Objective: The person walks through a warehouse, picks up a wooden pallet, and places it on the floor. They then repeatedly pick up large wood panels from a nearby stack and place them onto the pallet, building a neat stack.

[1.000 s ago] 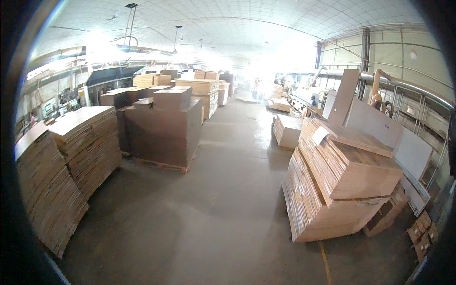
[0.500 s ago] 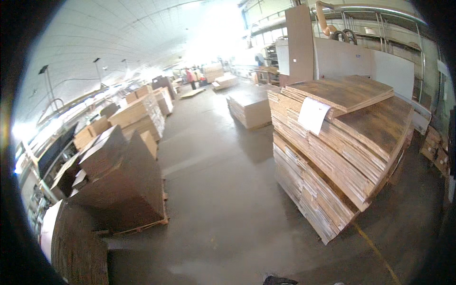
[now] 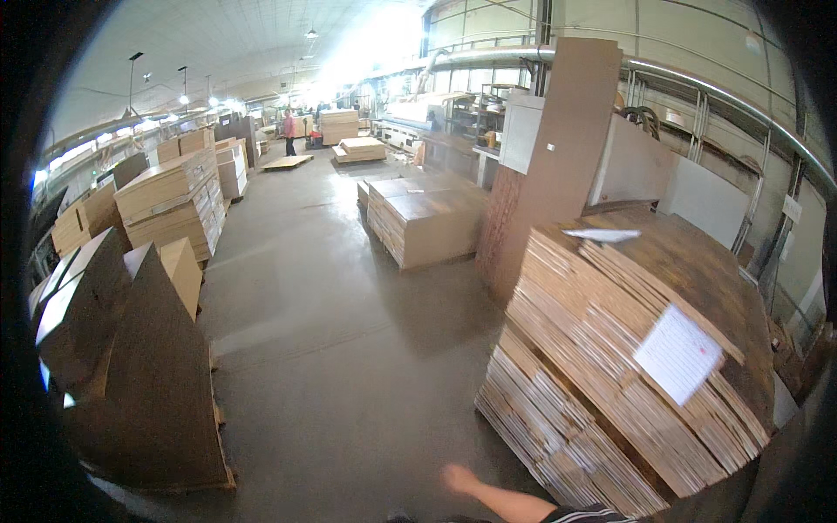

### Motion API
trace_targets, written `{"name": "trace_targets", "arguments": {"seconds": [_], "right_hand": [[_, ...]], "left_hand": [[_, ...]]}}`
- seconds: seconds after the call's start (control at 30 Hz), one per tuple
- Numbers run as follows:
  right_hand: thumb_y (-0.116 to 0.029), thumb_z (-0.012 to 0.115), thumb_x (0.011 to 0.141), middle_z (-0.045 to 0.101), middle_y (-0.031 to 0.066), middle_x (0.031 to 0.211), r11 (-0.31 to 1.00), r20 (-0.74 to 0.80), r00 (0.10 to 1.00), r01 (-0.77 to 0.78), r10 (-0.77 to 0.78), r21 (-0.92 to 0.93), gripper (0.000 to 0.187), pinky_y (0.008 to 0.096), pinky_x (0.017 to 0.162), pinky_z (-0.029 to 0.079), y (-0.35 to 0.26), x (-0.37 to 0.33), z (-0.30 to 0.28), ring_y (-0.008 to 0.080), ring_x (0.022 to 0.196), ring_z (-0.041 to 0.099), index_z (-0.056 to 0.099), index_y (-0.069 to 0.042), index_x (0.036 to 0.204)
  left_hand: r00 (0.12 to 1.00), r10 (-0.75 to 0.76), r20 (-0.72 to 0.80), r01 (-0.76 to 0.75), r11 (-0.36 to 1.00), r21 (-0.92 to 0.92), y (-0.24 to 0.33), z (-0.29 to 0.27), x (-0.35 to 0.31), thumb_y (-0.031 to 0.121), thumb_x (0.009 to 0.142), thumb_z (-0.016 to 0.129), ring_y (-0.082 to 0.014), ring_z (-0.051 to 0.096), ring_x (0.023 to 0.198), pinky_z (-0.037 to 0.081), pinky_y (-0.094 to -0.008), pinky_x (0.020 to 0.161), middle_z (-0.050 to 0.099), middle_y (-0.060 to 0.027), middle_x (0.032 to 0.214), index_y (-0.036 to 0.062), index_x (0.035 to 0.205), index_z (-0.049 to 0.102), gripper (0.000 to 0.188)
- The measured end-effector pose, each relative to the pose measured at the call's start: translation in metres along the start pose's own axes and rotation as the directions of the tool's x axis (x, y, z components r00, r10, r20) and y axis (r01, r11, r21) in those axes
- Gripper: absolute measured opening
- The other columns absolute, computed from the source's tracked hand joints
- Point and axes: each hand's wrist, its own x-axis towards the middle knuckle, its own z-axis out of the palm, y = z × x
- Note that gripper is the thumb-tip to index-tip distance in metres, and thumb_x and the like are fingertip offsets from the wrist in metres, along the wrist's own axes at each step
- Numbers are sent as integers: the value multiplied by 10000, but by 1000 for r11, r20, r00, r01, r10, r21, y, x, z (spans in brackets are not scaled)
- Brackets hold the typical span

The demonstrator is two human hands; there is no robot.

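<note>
My right hand [image 3: 458, 478] reaches in from the lower edge over the grey floor. Its forearm is bare, and a dark sleeve with white stripes ends behind it. Motion smears the fingers, so their pose does not show, and no held thing can be made out. Nearest to the hand, on its right, stands a tall stack of brown boards [image 3: 602, 349] with rough, pale edges. A printed white sheet [image 3: 679, 354] hangs over the side of that stack, and another paper [image 3: 603, 234] lies on top. My left hand is outside the picture.
A grey floor aisle [image 3: 323, 375] runs ahead between stacks. Dark panels [image 3: 148, 383] and pale board stacks [image 3: 170, 192] line the left. A lower stack [image 3: 427, 218] and tall upright brown boards [image 3: 558, 157] stand ahead right. A person [image 3: 289, 131] in red is far off.
My view has shifted forward and turned right, bringing the right-hand board stack closer. My right hand and forearm now show at the lower edge.
</note>
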Motion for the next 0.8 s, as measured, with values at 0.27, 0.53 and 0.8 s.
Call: {"name": "trace_targets", "arguments": {"seconds": [0.27,0.53,0.8], "right_hand": [[-325,483,881,609,192,1178,821,320,758,-547,568,-163,400,478,927,441,102,46,33,364,1106,564,640,-47,1122],[-337,506,857,621,194,1158,907,312,854,-412,417,-84,432,472,932,441,-41,456,-45,367,1113,563,626,-47,1154],[-284,603,842,677,128,1073,933,-140,984,154,-113,326,417,398,860,492,-362,889,-247,262,984,651,600,-49,1186]], "left_hand": [[666,736,-122,-707,675,209,411,-167,206,195,851,557,-298,647,796,508,-400,723,681,-165,896,11,984,669,253],[849,512,-132,-357,739,571,494,-307,373,202,849,572,-382,615,973,492,-473,792,672,-182,1000,-4,1110,617,336],[998,-65,-28,70,939,337,554,-389,496,223,819,600,-419,602,989,499,-490,769,654,-224,1016,-24,1084,620,363]]}}
